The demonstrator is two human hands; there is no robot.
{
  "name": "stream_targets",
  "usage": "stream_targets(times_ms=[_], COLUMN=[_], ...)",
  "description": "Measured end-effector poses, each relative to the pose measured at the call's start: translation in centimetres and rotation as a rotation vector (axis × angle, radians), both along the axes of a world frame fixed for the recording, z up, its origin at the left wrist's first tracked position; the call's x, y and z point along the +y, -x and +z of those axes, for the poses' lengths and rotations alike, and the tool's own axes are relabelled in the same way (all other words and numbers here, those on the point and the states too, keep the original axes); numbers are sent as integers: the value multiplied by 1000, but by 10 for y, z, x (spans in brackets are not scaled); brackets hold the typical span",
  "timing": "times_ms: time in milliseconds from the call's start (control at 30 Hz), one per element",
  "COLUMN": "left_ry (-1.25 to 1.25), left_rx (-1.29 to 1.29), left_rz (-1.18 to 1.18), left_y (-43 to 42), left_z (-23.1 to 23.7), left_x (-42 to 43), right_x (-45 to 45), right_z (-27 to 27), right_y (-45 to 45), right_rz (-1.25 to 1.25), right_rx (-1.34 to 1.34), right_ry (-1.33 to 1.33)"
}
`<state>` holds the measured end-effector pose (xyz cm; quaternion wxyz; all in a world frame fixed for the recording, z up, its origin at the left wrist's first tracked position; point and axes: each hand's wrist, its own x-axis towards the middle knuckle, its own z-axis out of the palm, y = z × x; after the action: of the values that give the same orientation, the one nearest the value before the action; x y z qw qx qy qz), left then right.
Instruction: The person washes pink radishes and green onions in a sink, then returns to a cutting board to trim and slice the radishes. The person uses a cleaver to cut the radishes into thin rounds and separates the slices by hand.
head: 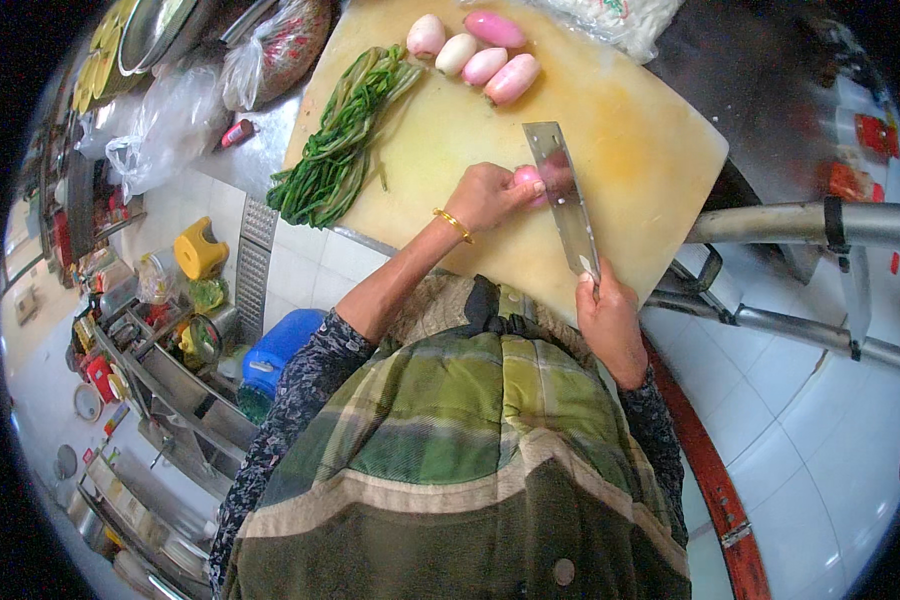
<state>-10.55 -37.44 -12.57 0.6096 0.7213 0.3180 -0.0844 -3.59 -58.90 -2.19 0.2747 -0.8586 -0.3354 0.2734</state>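
My left hand (493, 196) grips a pink radish (527, 177) over the middle of a yellowed cutting board (630, 150). In my right hand (607, 319) is the handle of a cleaver (562, 195), whose broad metal blade points away from me, close beside the radish's right end. Small pale bits cling to the blade. Several pink and whitish radishes (512, 79) lie together near the board's far edge. A bunch of limp leafy greens (337, 142) lies along the board's left side. Whether the blade touches the radish cannot be told.
Beyond the board sits a clear plastic bag (622, 19) with white contents. At the left are a tied bag (274, 56), crumpled plastic bags (172, 127) and a small red-capped container (238, 133). Metal rails (780, 225) stand at the right; a blue plastic container (281, 349) is at lower left.
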Motion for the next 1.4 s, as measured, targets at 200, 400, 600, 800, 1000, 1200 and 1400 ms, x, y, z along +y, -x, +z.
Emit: stream_targets(times_ms=[200,400,600,800,1000,1200,1400], left_ry=[-50,-17,-47,1,25,3,45], left_rx=[-6,10,-42,34,8,-41,24], left_rz=[4,3,26,12,30,39,40], left_y=[0,0,1,1,1,-1,-2], left_z=[3,7,5,9,6,8,13], left_x=[-1,-2,-2,-3,-2,-3,-1], right_x=[-5,8,15,0,3,22,2], right_z=[7,-19,-16,11,15,-21,-10], right_y=[-1,-10,-7,-6,-6,-7,-1], right_rz=[31,129,29,26,51,36,-45], right_rx=[11,6,89,92,73,121,127], right_ry=[87,74,58,51,124,127,37])
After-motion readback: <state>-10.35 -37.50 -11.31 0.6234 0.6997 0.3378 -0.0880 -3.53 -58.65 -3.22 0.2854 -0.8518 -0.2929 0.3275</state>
